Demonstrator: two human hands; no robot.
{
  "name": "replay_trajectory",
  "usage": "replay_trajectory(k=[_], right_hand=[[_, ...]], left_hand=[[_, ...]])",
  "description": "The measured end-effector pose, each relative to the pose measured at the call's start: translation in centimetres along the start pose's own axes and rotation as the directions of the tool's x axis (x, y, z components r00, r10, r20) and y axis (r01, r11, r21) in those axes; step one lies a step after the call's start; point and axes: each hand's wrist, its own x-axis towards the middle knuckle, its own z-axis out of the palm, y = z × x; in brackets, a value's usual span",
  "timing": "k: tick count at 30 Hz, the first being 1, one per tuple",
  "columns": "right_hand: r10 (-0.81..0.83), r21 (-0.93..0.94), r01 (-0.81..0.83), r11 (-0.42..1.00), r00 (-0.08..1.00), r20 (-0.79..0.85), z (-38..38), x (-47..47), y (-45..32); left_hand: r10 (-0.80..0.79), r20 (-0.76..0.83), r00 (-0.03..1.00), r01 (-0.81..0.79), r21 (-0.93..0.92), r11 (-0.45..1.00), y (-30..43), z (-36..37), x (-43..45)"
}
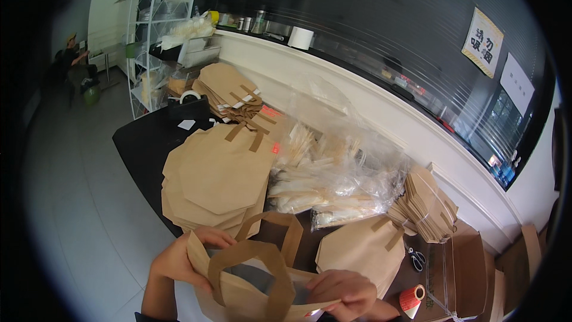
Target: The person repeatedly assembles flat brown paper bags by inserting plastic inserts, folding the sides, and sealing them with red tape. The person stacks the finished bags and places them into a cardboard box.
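Note:
Between my two hands is a brown kraft paper bag (239,298) with its mouth spread and its pale inside showing. Two flat paper handles stand up from its rim. My left hand (185,257) grips the left edge, thumb outside and fingers over the rim. At the right edge, my right hand (346,293) pinches the rim, some fingers reaching inside. A red and white patch shows on the bag by the right hand. Beyond the bag lies a stack of flat kraft bags (223,170). Another flat kraft bag (357,250) rests to the right.
Clear plastic packs of wrapped utensils (330,179) lie mid-table. At right are tied kraft bags (426,205), scissors (417,259), a red label roll (411,300) and an open cardboard box (464,273). A tape dispenser (190,103) and white shelf rack (154,44) stand farther back. A person (73,60) is far left.

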Motion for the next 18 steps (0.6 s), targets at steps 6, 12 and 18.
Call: replay_trajectory(k=[6, 12, 18], right_hand=[[0.353, 0.168, -0.431, 0.887, 0.866, 0.355, -4.5, 3.7, 1.4], [0.206, 0.070, -0.471, 0.879, 0.509, 0.836, -8.6, 7.9, 3.9], [0.678, -0.430, -0.650, 0.626, 0.726, -0.110, -20.6, 12.6, 17.5]], left_hand=[[0.054, -0.048, 0.997, -0.039, 0.269, 0.962, 1.1, -0.3, -2.3], [0.095, -0.040, 0.995, -0.074, 0.359, 0.930, 3.4, 1.2, -4.8], [0.019, -0.271, 0.962, 0.083, 0.358, 0.930, 4.6, 3.6, -5.9]])
